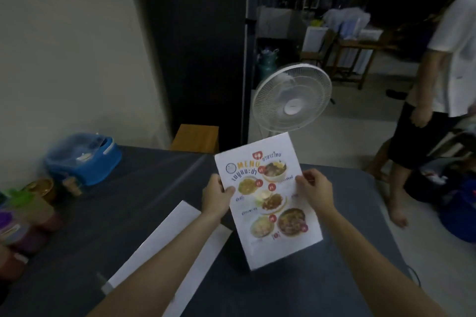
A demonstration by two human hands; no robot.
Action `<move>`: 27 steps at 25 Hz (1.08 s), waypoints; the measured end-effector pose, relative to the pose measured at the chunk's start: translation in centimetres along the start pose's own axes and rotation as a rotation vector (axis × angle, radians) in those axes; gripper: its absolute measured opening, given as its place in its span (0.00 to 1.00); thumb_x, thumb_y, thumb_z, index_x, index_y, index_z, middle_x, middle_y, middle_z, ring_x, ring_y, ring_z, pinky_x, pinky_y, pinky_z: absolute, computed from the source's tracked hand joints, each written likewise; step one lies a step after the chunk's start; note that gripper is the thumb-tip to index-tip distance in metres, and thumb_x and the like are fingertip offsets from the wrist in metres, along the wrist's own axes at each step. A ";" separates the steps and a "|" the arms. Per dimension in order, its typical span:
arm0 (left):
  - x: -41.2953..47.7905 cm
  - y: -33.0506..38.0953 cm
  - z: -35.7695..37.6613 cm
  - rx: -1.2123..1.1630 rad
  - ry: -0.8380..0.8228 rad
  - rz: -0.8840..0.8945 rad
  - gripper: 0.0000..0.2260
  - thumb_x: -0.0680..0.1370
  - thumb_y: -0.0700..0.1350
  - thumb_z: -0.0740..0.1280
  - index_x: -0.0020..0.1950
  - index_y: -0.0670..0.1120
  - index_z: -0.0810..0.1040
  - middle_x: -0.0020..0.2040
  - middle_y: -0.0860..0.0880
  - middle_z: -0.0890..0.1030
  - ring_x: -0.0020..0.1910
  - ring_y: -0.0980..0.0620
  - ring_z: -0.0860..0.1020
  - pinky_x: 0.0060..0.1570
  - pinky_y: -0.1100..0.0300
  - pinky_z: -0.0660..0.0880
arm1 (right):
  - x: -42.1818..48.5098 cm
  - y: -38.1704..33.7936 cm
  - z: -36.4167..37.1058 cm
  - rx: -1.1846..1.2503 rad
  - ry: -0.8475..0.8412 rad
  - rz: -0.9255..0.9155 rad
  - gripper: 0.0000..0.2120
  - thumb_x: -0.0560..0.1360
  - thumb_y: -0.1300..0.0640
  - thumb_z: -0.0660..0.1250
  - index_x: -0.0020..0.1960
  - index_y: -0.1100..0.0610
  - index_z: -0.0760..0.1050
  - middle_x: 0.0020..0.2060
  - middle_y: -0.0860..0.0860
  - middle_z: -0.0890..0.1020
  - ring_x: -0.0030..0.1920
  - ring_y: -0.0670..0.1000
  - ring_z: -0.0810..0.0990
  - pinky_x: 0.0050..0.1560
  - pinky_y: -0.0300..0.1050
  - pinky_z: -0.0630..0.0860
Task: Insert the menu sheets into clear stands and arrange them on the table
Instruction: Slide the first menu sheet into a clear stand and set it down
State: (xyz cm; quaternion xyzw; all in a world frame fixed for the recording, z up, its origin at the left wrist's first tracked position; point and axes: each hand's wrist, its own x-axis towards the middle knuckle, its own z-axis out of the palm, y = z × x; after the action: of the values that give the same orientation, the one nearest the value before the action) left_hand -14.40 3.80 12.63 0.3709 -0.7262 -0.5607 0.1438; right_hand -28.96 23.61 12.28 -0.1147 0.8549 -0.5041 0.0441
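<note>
A printed menu sheet (268, 201) with food photos is held up above the dark table (334, 213), its printed side toward me. My left hand (215, 195) pinches its left edge and my right hand (313, 190) pinches its right edge. A white sheet in what looks like a clear stand (164, 244) lies flat on the table under my left forearm, partly hidden by the arm.
A blue lidded box (85, 157) and several coloured containers (23, 216) stand at the table's left side by the wall. A white fan (292, 100) stands beyond the table. A person (438, 85) stands at the right. A wooden stool (195, 136) sits behind the table.
</note>
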 end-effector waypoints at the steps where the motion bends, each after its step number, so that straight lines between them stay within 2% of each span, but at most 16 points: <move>1: 0.3 1.1 0.2 0.028 0.005 0.076 0.06 0.78 0.38 0.66 0.53 0.42 0.70 0.50 0.47 0.79 0.46 0.49 0.80 0.37 0.57 0.79 | -0.2 0.0 -0.6 0.038 0.026 0.010 0.05 0.75 0.58 0.66 0.47 0.60 0.77 0.40 0.51 0.81 0.40 0.49 0.80 0.38 0.40 0.74; 3: 0.6 2.5 0.7 0.056 0.012 0.196 0.05 0.78 0.38 0.66 0.52 0.41 0.71 0.48 0.48 0.79 0.43 0.52 0.78 0.33 0.65 0.73 | -0.9 0.2 -1.6 0.076 0.073 0.007 0.05 0.75 0.59 0.66 0.47 0.61 0.76 0.40 0.51 0.80 0.38 0.47 0.78 0.36 0.38 0.72; 5: 0.7 2.6 1.0 0.062 0.026 0.255 0.05 0.77 0.38 0.66 0.51 0.40 0.72 0.47 0.48 0.80 0.42 0.53 0.79 0.33 0.65 0.73 | -1.7 0.8 -1.8 0.107 0.104 0.025 0.05 0.75 0.60 0.67 0.47 0.62 0.75 0.40 0.51 0.80 0.39 0.48 0.78 0.38 0.39 0.74; 8: 0.1 1.7 1.8 0.066 0.013 0.298 0.04 0.77 0.37 0.67 0.49 0.40 0.73 0.42 0.53 0.79 0.39 0.57 0.78 0.33 0.69 0.72 | -2.3 2.3 -1.7 0.160 0.131 0.085 0.05 0.75 0.60 0.67 0.48 0.62 0.75 0.42 0.53 0.80 0.43 0.53 0.79 0.45 0.48 0.77; 11: -0.4 0.0 2.6 0.062 0.007 0.310 0.04 0.77 0.38 0.68 0.49 0.39 0.74 0.42 0.52 0.80 0.40 0.55 0.80 0.32 0.70 0.74 | -2.8 4.1 -1.2 0.188 0.140 0.137 0.06 0.75 0.60 0.67 0.49 0.63 0.75 0.43 0.54 0.80 0.46 0.56 0.79 0.48 0.51 0.77; 15: -0.7 -1.0 3.3 0.075 0.016 0.322 0.05 0.77 0.39 0.69 0.49 0.41 0.74 0.45 0.48 0.81 0.42 0.54 0.80 0.36 0.67 0.76 | -3.4 5.3 -0.7 0.224 0.142 0.173 0.05 0.76 0.60 0.66 0.50 0.61 0.74 0.42 0.51 0.79 0.46 0.54 0.79 0.46 0.48 0.76; 17: -0.9 -1.5 3.3 0.067 0.005 0.314 0.05 0.77 0.39 0.68 0.50 0.40 0.74 0.46 0.49 0.82 0.43 0.56 0.81 0.36 0.67 0.77 | -3.7 5.6 -0.5 0.230 0.138 0.168 0.05 0.76 0.60 0.66 0.50 0.61 0.73 0.42 0.51 0.78 0.45 0.52 0.78 0.43 0.43 0.75; 20: -1.1 -2.5 3.4 0.055 -0.001 0.301 0.05 0.77 0.40 0.68 0.50 0.41 0.74 0.48 0.49 0.82 0.45 0.54 0.82 0.39 0.63 0.80 | -4.1 5.9 -0.2 0.236 0.114 0.153 0.05 0.76 0.60 0.66 0.49 0.62 0.74 0.40 0.49 0.78 0.42 0.48 0.78 0.38 0.37 0.73; 24: -1.1 -3.0 3.3 0.067 0.001 0.305 0.05 0.78 0.41 0.68 0.51 0.42 0.75 0.49 0.49 0.82 0.46 0.53 0.82 0.42 0.57 0.83 | -4.2 6.3 -0.5 0.203 0.083 0.128 0.05 0.76 0.60 0.66 0.48 0.62 0.74 0.39 0.48 0.79 0.40 0.47 0.79 0.35 0.36 0.72; 27: -1.4 -2.7 3.3 0.074 -0.010 0.306 0.06 0.78 0.41 0.67 0.53 0.42 0.75 0.51 0.49 0.82 0.47 0.53 0.82 0.43 0.57 0.82 | -4.1 6.4 -1.3 0.144 0.035 0.082 0.05 0.76 0.59 0.66 0.47 0.62 0.75 0.39 0.48 0.80 0.41 0.46 0.80 0.35 0.35 0.74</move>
State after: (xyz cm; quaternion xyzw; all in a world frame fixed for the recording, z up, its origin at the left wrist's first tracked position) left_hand -14.52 6.88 9.32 0.2582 -0.7951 -0.5069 0.2102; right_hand -26.20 28.64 7.19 -0.0675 0.8210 -0.5640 0.0579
